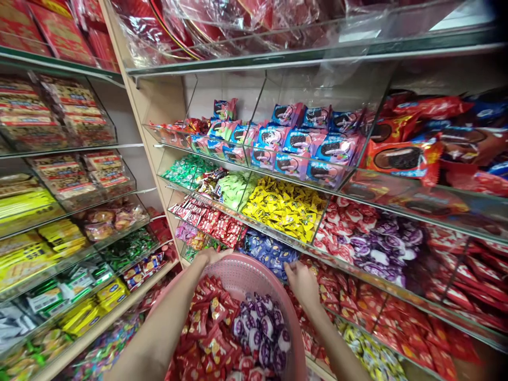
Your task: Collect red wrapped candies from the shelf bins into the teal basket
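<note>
left grip (214,257) on pink basket (254,271); wrappers (216,341) illegible

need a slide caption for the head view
Left hand and right hand at a pink basket of red and purple wrapped sweets, facing stocked shelves.

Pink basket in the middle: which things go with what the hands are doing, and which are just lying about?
Part of the job:
pink basket
red-wrapped sweets inside it
purple-and-white sweets inside it
left hand, at the basket
right hand, near blue-wrapped sweets

Just lying about:
yellow-wrapped sweets
green-wrapped sweets
orange cookie pack
</note>
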A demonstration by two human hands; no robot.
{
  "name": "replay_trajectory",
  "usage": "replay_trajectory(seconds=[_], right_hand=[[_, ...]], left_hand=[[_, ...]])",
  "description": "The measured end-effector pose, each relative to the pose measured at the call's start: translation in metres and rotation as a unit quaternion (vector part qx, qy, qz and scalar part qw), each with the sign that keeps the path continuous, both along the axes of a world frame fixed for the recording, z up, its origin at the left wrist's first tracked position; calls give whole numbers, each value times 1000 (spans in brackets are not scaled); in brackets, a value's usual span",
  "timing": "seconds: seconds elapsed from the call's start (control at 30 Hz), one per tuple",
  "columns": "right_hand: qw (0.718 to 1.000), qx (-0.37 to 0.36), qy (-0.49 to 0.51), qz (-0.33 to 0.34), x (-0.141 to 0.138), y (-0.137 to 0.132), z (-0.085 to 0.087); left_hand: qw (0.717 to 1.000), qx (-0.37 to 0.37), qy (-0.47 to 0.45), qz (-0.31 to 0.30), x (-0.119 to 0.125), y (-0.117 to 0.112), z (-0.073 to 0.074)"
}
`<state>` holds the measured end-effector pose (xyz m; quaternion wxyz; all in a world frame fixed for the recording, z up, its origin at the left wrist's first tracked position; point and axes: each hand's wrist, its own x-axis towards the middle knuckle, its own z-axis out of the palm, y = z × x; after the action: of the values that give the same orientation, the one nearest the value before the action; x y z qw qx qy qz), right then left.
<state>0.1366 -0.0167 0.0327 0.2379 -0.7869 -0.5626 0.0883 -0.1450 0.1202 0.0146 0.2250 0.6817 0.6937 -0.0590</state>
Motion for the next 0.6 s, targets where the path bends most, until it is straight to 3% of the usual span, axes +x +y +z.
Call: replay_trajectory(seconds=[0.17,0.33,0.47,0.6], right_hand=[[997,-53,-46,-36,-9,22,-6],[999,-17,-16,-47,-15,28,-16],[999,6,-13,-42,-17,26,-13],[994,106,-9,0,-14,8,-6]], left_hand=[[999,-27,-16,10,-3,3,1],[999,-36,-17,17,-4,7,-4],[999,-39,-13,20,-2,4,-1],[999,-42,-14,21,-1,1,3]])
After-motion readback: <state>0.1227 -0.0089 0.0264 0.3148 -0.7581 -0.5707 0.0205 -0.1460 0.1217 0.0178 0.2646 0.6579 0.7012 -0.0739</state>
